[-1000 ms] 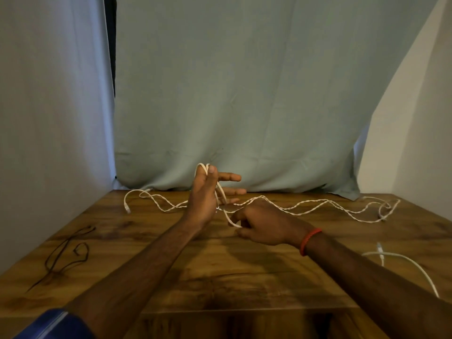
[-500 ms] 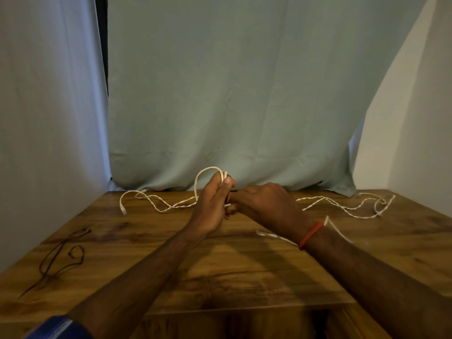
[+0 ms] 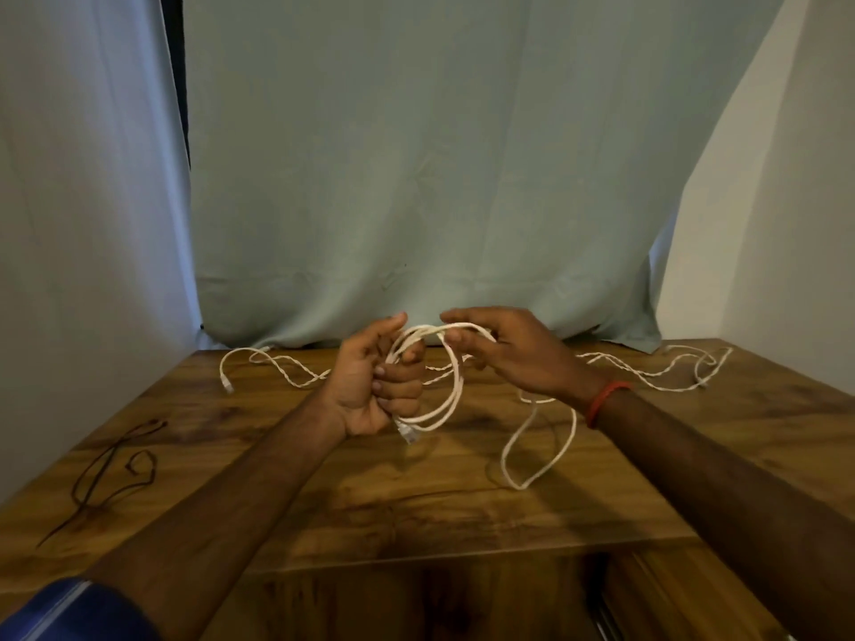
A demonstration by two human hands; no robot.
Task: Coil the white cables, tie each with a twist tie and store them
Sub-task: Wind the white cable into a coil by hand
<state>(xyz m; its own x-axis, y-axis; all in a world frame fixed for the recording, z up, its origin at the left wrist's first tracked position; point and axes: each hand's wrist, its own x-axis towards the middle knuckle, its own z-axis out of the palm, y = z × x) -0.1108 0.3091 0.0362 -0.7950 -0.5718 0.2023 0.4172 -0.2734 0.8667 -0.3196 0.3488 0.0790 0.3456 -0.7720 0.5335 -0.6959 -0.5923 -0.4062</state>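
White cable [image 3: 457, 386] looked light and springy: your left hand [image 3: 365, 386] clenched the gathered loops, right hand [image 3: 523, 356] pinched the top.

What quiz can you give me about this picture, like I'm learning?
1. True or false: the left hand grips the coil.
2. The band on the wrist is: A red, B green, C blue.
3. Fill in: the dark ties lie on the table's ___ side.
Key: 1 true; 2 A; 3 left.
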